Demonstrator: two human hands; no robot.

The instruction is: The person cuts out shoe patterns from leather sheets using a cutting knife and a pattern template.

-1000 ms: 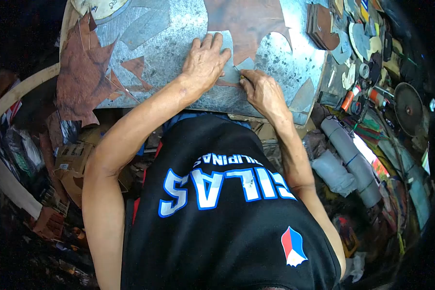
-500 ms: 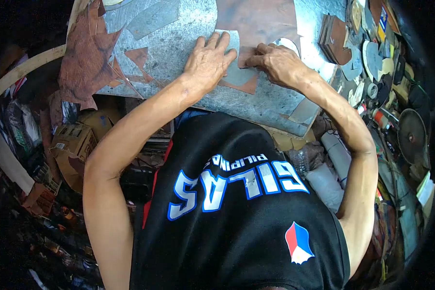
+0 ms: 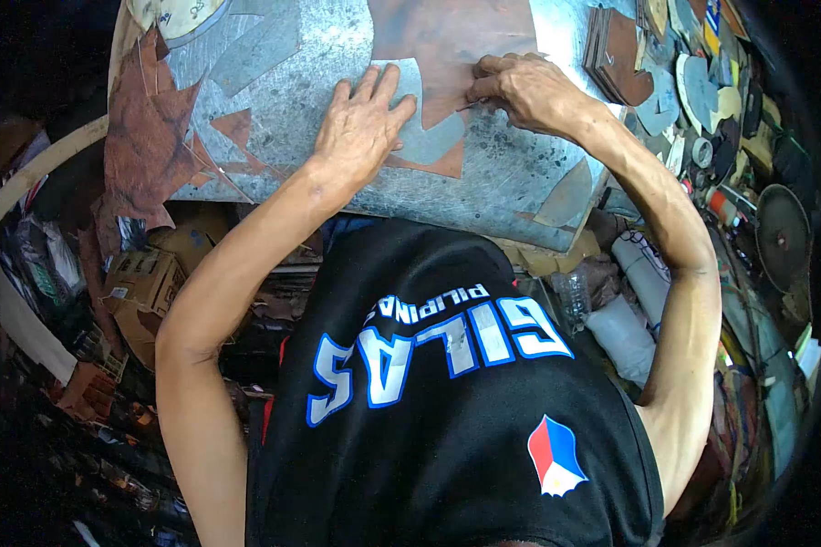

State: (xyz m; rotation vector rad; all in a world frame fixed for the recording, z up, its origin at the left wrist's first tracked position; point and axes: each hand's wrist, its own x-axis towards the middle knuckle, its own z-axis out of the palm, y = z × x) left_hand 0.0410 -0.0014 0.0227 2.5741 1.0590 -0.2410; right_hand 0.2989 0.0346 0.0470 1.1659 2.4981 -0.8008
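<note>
My left hand (image 3: 363, 123) lies with fingers spread on a grey pattern piece (image 3: 431, 141), pressing it flat. Beneath that piece is brown leather (image 3: 449, 164), whose edge shows below it. A larger sheet of brown leather (image 3: 456, 36) extends away behind the pattern piece. To the right, my right hand (image 3: 527, 91) is closed in a pinch at the edge of this sheet. A small dark tip shows under its fingers, but what they hold is too hidden to name.
Under the work is a scratched metal-topped table (image 3: 292, 118). Leather scraps (image 3: 150, 128) hang over its left edge. Stacked brown pieces (image 3: 618, 59) and many loose patterns (image 3: 693, 91) crowd the right. A cardboard box (image 3: 141, 287) stands below left.
The view has shifted, so the table and leather appear further left. My right hand has moved away from the pattern piece, up along the leather. My left hand stays on the pattern piece.
</note>
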